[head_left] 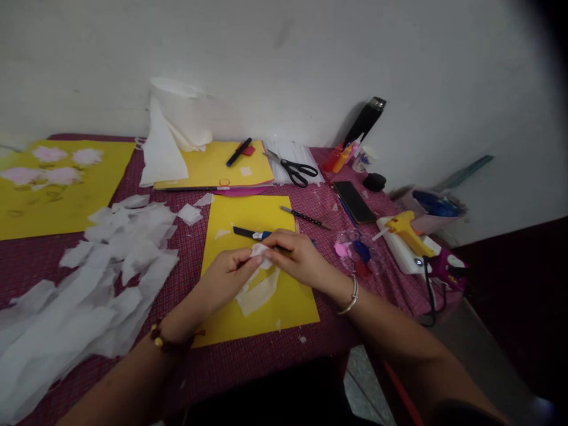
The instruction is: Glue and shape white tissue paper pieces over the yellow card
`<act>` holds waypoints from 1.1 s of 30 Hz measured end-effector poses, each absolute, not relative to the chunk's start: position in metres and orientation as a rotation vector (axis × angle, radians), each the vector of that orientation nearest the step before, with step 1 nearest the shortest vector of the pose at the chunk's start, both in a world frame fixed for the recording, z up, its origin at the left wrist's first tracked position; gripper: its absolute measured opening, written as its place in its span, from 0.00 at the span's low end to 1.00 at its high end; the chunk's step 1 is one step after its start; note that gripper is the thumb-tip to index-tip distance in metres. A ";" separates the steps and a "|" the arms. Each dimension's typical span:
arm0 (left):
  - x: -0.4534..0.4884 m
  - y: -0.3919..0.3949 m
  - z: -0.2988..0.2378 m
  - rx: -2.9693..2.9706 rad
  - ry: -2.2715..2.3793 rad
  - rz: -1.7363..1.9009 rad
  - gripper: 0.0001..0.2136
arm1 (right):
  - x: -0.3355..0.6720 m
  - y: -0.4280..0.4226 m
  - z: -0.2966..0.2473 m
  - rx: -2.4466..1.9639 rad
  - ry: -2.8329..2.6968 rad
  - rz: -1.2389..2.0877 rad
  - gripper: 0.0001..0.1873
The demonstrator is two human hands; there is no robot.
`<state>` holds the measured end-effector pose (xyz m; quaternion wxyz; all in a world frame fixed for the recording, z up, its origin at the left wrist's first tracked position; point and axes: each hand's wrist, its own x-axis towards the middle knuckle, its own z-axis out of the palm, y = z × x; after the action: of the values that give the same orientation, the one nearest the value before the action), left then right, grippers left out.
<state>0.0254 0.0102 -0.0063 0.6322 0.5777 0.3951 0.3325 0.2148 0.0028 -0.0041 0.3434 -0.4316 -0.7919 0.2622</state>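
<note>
Paper (pixel 261 253), a small white piece, is over the middle of the yellow sheet (pixel 293 307), pinched between your two hands. Your left hand (pixel 228 275) presses its thumb and forefinger together on the paper's left side; your right hand (pixel 302 257) nips the other side with thumb and fingers. You cannot tell from this view whether either hand rests on the sheet.

Under and just in front of your hands, a pale strip (pixel 260 296) lies on the sheet. The cutter (pixel 242 231) is on the sheet's far half, its blade pointing left and its blue handle running behind your right hand. You have a brush (pixel 306 218) lying across the sheet's right edge.

Left of the sheet, you have a heap of white tissue (pixel 110 278), and beyond that a yellow board (pixel 102 195) with pink flowers (pixel 64 176). Past the sheet's far edge lie the scissors (pixel 295 170) and a marker (pixel 238 152). Right of the sheet are your palette (pixel 357 254), phone (pixel 354 201) and, farthest out, the glue gun (pixel 410 232).
</note>
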 end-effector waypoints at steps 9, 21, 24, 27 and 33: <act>0.024 0.011 -0.006 1.325 0.978 0.622 0.05 | 0.214 0.005 -0.004 -1.223 -1.759 0.925 0.10; 0.026 0.013 -0.005 1.168 0.952 0.763 0.08 | 0.214 0.007 -0.004 -1.264 -1.839 0.839 0.11; 0.016 0.022 -0.007 0.945 0.990 0.895 0.05 | 0.224 0.012 -0.003 -1.327 -2.091 0.603 0.08; 0.003 0.033 -0.007 0.692 0.945 1.024 0.04 | 0.233 0.018 -0.007 -1.449 -2.351 0.354 0.16; -0.008 0.042 -0.008 0.466 0.882 1.015 0.03 | 0.239 0.021 -0.017 -1.554 -2.344 0.298 0.15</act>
<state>-0.0084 0.0419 -0.0078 0.7572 0.2140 0.4049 0.4658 0.2392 0.0215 -0.0166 0.1560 -0.5428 -0.8187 0.1039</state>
